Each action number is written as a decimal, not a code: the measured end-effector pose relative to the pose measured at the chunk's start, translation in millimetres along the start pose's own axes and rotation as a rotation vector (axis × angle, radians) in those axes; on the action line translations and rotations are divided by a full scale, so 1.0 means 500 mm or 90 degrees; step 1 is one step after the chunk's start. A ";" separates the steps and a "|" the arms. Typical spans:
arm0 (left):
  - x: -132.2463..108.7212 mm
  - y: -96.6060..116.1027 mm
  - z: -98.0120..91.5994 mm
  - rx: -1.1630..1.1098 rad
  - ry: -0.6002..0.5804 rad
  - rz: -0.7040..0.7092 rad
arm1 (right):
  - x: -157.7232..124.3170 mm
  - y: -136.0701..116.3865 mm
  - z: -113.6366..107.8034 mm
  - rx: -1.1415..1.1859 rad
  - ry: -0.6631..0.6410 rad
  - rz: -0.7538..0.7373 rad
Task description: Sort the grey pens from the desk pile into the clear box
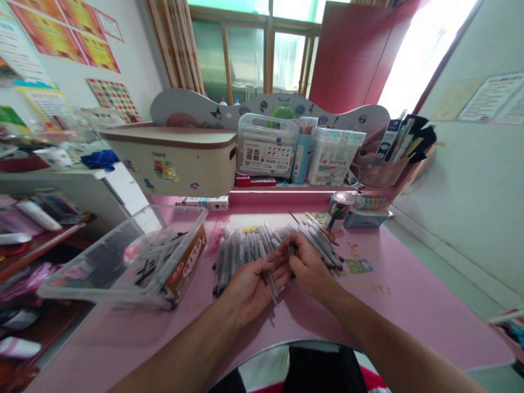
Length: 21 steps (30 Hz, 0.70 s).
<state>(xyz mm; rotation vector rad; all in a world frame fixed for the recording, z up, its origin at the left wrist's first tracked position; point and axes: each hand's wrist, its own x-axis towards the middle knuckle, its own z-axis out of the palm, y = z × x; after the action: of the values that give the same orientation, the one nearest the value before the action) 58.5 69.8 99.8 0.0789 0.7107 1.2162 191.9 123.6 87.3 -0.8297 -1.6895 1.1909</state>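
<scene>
Over the pink counter (pixel 409 311), the left hand (pixel 250 289) holds a clear pen (pixel 271 283), maybe steadying it; the right hand's (pixel 308 266) grip, I can't tell.

Room with a pink desk at a wood-framed window, lit by daylight.
The window (pixel 245 60) has greenish panes, brightest along the top; a tan striped curtain (pixel 176 43) hangs at its left, a tall red panel (pixel 356 54) stands at its right, and beyond that is a white glare (pixel 429 54). Orange-and-yellow posters (pixel 61 33) cover part of the white left wall (pixel 137 43); printed sheets (pixel 493 101) hang on the pale right wall (pixel 458 158). The desk (pixel 409 305) has a wavy grey backboard (pixel 164 106). Brown shelves (pixel 49 237) stand left, pale floor (pixel 477 305) shows right.
</scene>
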 end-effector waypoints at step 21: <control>-0.017 0.033 0.015 0.047 0.068 0.107 | 0.017 0.000 -0.041 -0.188 0.056 -0.087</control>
<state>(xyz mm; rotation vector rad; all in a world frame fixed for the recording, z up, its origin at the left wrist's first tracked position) 47.5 70.8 116.3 0.1375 0.8546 1.3618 207.7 138.5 92.6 -0.9137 -1.8429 0.8124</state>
